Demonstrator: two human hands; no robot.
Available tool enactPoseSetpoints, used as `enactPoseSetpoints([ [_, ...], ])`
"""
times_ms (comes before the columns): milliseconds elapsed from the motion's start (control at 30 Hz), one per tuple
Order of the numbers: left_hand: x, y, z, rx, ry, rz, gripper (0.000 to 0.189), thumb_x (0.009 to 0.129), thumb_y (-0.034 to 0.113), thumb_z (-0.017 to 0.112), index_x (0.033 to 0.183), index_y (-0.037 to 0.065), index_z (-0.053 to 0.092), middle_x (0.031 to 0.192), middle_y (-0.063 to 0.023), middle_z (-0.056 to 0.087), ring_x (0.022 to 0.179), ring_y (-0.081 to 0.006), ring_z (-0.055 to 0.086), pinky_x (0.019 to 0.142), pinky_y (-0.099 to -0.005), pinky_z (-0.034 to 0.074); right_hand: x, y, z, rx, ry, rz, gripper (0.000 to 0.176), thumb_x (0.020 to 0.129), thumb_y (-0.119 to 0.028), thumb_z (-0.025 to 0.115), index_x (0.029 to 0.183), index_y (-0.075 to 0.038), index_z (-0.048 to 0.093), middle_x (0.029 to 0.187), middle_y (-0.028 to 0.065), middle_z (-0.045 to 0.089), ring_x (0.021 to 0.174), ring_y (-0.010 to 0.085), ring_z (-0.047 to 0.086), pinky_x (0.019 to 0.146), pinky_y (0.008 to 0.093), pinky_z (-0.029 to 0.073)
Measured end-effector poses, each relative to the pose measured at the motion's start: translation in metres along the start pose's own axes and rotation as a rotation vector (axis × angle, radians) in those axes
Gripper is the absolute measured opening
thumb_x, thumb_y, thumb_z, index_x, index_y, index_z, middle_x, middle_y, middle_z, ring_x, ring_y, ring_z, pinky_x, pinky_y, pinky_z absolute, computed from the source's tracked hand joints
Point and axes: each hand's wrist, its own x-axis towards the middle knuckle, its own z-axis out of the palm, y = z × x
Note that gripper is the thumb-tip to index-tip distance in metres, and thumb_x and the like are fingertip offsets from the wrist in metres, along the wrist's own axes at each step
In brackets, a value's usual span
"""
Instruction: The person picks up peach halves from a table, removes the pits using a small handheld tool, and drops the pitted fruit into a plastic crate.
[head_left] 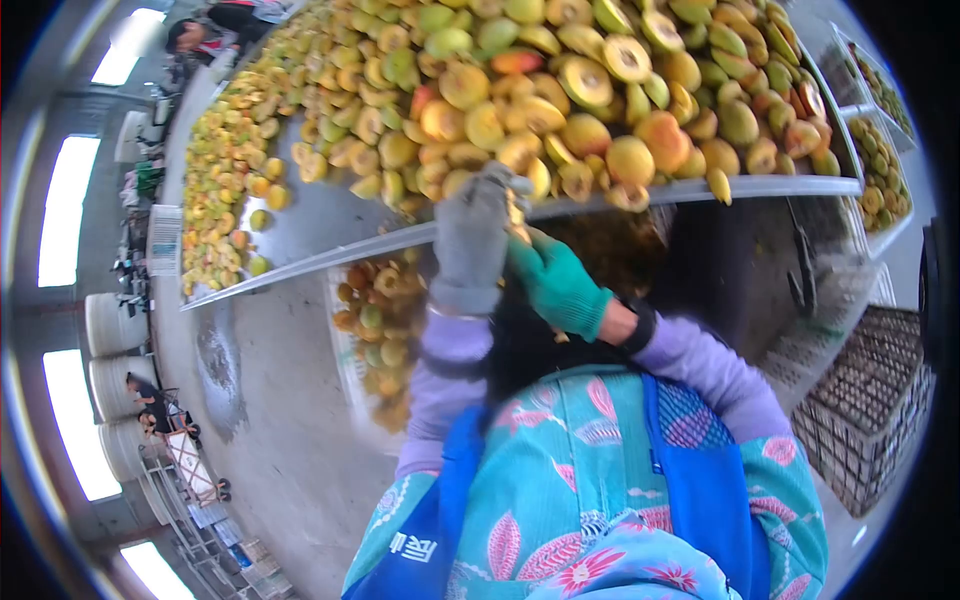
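Observation:
My left hand, in a grey glove, is closed at the near rim of a metal table heaped with fruit. Between my hands shows a small piece of yellow fruit, apparently an apricot, gripped by the left fingers. My right hand, in a green glove, is curled up against it from below right. Whether the right fingers hold a tool is hidden. Just beyond lie whole and halved apricots, yellow, green and reddish, several cut faces showing brown hollows.
Under the table stands a crate of fruit at left. Fruit-filled crates stand at far right, above a stack of dark plastic crates. One person is at the table's far left; another is by a cart.

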Motion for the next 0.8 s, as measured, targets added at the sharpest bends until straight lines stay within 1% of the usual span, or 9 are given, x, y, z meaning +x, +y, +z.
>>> enactPoseSetpoints([
  [100, -0.011, 0.009, 0.014, -0.039, 0.149, 0.302, 0.023, 0.097, 0.020, 0.054, 0.099, 0.000, 0.064, 0.078, -0.0034, 0.063, 0.070, -0.0102, 0.057, 0.065, -0.0236, 0.049, 0.000, -0.003, 0.000, -0.023, 0.033, -0.122, 0.037, 0.100, -0.038, 0.047, 0.104, -0.003, 0.059, 0.072, -0.0020, 0.057, 0.057, 0.0082, 0.046, 0.050, 0.0231, 0.038],
  [167, -0.016, 0.009, 0.015, -0.191, 0.220, 0.058, 0.026, 0.096, 0.024, 0.056, 0.094, 0.000, 0.066, 0.074, -0.0030, 0.062, 0.064, -0.0092, 0.055, 0.060, -0.0229, 0.048, 0.000, -0.011, 0.003, 0.164, -0.074, 0.065, 0.039, 0.099, -0.042, 0.046, 0.098, -0.005, 0.058, 0.067, -0.0015, 0.054, 0.051, 0.0088, 0.044, 0.045, 0.0229, 0.035],
  [267, -0.002, 0.016, -0.002, 0.150, -0.008, -0.068, 0.038, 0.102, 0.031, 0.042, 0.097, 0.002, 0.066, 0.078, -0.0015, 0.065, 0.063, -0.0063, 0.052, 0.055, -0.0204, 0.042, -0.003, -0.037, -0.001, 0.354, -0.142, 0.300, 0.044, 0.098, -0.048, 0.044, 0.090, -0.007, 0.056, 0.062, -0.0005, 0.050, 0.046, 0.0104, 0.043, 0.041, 0.0244, 0.034],
  [333, 0.004, 0.021, -0.002, 0.077, -0.134, -0.015, 0.039, 0.101, 0.033, 0.043, 0.094, 0.003, 0.067, 0.076, -0.0022, 0.065, 0.062, -0.0069, 0.054, 0.056, -0.0207, 0.043, -0.003, -0.045, 0.002, 0.319, -0.132, 0.282, 0.048, 0.097, -0.053, 0.043, 0.080, -0.010, 0.053, 0.058, 0.0006, 0.046, 0.042, 0.0111, 0.041, 0.038, 0.0262, 0.033],
  [433, 0.020, 0.024, -0.008, 0.207, -0.305, 0.147, 0.042, 0.099, 0.036, 0.046, 0.087, 0.004, 0.069, 0.073, -0.0031, 0.067, 0.063, -0.0076, 0.058, 0.057, -0.0210, 0.045, -0.006, -0.060, 0.001, 0.659, -0.155, 0.579, 0.046, 0.096, -0.055, 0.044, 0.081, -0.012, 0.052, 0.056, -0.0020, 0.042, 0.041, 0.0090, 0.038, 0.037, 0.0257, 0.031],
  [533, 0.025, 0.004, -0.012, 0.213, -0.325, 0.079, 0.039, 0.099, 0.034, 0.046, 0.088, 0.005, 0.069, 0.073, -0.0021, 0.067, 0.068, -0.0081, 0.060, 0.060, -0.0207, 0.046, -0.008, -0.040, 0.008, 0.284, -0.011, 0.323, 0.045, 0.094, -0.058, 0.043, 0.084, -0.015, 0.048, 0.054, -0.0057, 0.037, 0.039, 0.0076, 0.035, 0.038, 0.0243, 0.030],
  [633, 0.020, 0.013, -0.006, 0.246, -0.265, 0.068, 0.036, 0.099, 0.035, 0.048, 0.093, 0.004, 0.066, 0.077, -0.0034, 0.067, 0.067, -0.0113, 0.062, 0.059, -0.0234, 0.048, -0.001, -0.038, -0.008, 0.776, -0.456, 0.562, 0.044, 0.096, -0.058, 0.040, 0.086, -0.016, 0.049, 0.054, -0.0085, 0.036, 0.038, 0.0068, 0.034, 0.039, 0.0233, 0.029],
  [700, 0.019, 0.008, -0.005, 0.063, -0.157, 0.295, 0.036, 0.098, 0.032, 0.050, 0.091, 0.001, 0.066, 0.078, -0.0055, 0.065, 0.064, -0.0107, 0.056, 0.059, -0.0246, 0.047, -0.001, -0.049, -0.004, 1.004, -0.592, 0.529, 0.043, 0.098, -0.055, 0.036, 0.087, -0.016, 0.052, 0.052, -0.0092, 0.037, 0.038, 0.0075, 0.036, 0.039, 0.0244, 0.031],
  [800, -0.003, 0.019, -0.005, -0.569, -0.058, -0.180, 0.039, 0.099, 0.041, 0.041, 0.097, 0.008, 0.061, 0.078, -0.0042, 0.061, 0.062, -0.0159, 0.059, 0.057, -0.0269, 0.049, 0.005, -0.051, -0.006, 1.092, -0.682, 0.592, 0.042, 0.100, -0.052, 0.035, 0.087, -0.016, 0.052, 0.051, -0.0078, 0.039, 0.039, 0.0079, 0.038, 0.039, 0.0254, 0.033],
])
